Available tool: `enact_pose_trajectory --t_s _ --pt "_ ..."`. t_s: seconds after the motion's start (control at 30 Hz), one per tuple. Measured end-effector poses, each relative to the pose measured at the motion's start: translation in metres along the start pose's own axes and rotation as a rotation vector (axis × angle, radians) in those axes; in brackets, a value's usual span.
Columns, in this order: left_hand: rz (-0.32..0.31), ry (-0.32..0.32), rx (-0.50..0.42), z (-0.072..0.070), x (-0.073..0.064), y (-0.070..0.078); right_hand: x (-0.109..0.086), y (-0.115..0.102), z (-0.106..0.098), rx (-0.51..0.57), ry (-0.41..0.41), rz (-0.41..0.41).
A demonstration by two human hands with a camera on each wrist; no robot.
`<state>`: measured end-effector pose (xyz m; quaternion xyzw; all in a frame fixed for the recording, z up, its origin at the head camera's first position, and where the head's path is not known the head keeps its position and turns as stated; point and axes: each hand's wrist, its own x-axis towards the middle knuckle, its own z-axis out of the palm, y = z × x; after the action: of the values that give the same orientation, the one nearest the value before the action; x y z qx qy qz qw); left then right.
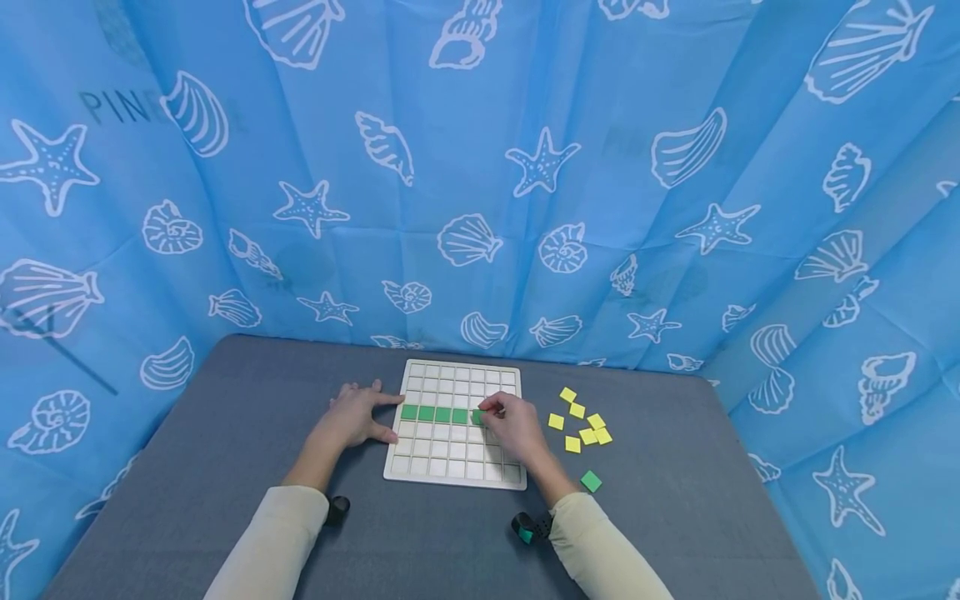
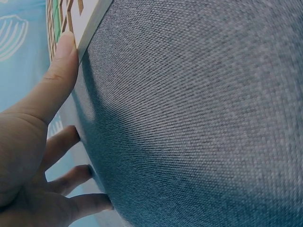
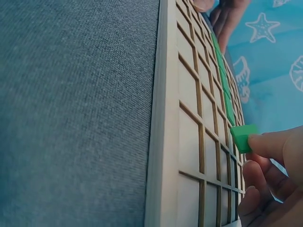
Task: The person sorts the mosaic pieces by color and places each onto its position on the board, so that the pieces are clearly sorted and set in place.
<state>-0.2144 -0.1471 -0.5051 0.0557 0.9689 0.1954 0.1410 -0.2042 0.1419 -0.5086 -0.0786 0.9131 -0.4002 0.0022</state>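
A white gridded board (image 1: 450, 471) lies on the grey table, with a row of green square tiles (image 1: 426, 413) set across its middle. My right hand (image 1: 517, 429) pinches one more green tile (image 3: 243, 137) between thumb and fingers, tilted over the grid at the right end of that row. On the board's left edge my left hand (image 1: 352, 417) rests with fingers spread. In the left wrist view its thumb (image 2: 66, 47) touches the board's rim, while the other fingers reach down to the table.
Several yellow square tiles (image 1: 573, 444) lie scattered right of the board. A single green tile (image 1: 591, 481) sits nearer, beside the right forearm. Behind the grey table (image 1: 420, 542) hangs a blue curtain (image 1: 480, 167) with white shell and starfish prints.
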Motion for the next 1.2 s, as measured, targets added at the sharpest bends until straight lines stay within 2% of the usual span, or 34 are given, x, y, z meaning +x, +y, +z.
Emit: enact_pose_trajectory --t_s 0.17,0.4,0.8,1.0,1.2 --pt "0.001 0.0 0.002 -0.001 -0.001 0.001 0.002 -0.001 0.003 -0.006 -0.02 0.002" --pt "0.009 0.001 -0.003 -0.005 -0.002 0.002 0.004 -0.002 0.005 -0.068 -0.017 0.003" --pt "0.014 0.007 -0.003 -0.005 -0.002 0.003 -0.001 -0.002 0.002 -0.257 -0.016 -0.076" --pt "0.014 0.002 0.0 -0.003 -0.001 0.002 -0.006 -0.003 -0.001 -0.358 -0.02 -0.158" --pt "0.018 -0.002 -0.002 0.001 -0.001 0.0 -0.014 -0.002 -0.002 -0.396 0.022 -0.22"
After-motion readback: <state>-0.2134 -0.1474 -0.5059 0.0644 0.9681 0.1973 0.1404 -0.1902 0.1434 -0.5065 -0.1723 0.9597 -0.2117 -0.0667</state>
